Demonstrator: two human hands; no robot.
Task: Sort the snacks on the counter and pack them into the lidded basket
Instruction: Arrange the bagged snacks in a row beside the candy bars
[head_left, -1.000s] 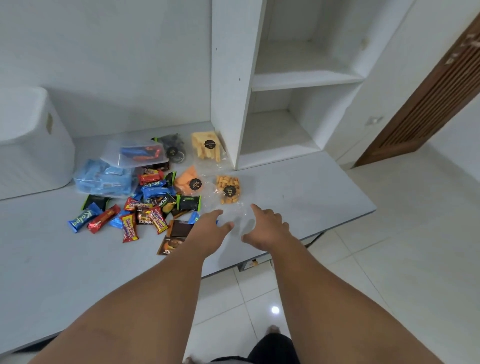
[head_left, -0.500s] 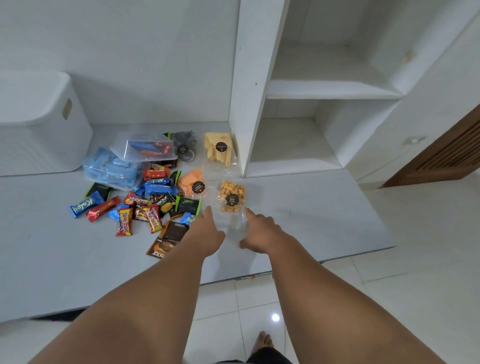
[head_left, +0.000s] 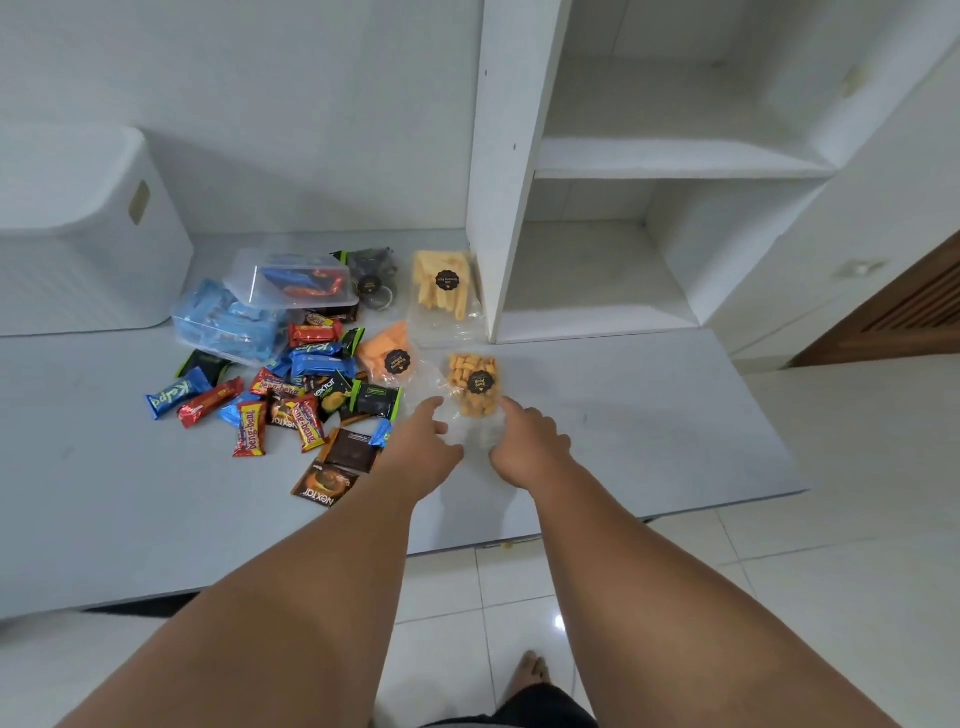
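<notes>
1. Compared with a second ago, both arms are reaching further forward. The left hand (head_left: 423, 444) and right hand (head_left: 527, 447) are now flanking the near end of the clear bag of orange nuggets (head_left: 474, 387).
2. Neither grip is closing on anything. The fingers are lying loosely extended, with each index fingertip arriving at the bag's clear lower edge; whether they are actually touching it cannot be told.
3. The task is judged to be only beginning. The snacks are all lying on the tabletop (head_left: 623, 415) and nothing appears packed.
4. The white lidded basket (head_left: 88, 244) is standing at the far left, well apart from the hands, with its lid on. Opening it is still to be done.
5. A clear lidded box (head_left: 291, 283) is holding blue and red wrappers, and it is resting partly on a clear pack of blue wrappers (head_left: 223, 325).
6. A bag of yellow sticks (head_left: 441, 288), a bag of orange chips (head_left: 387, 353) and a dark bag (head_left: 371, 273) are lying just behind the nugget bag.
7. Loose pieces, including a Kalpa bar (head_left: 174, 399), a beng-beng bar (head_left: 249, 428) and a nextar packet (head_left: 324, 487), are lying mixed together, still awaiting sorting.
</notes>
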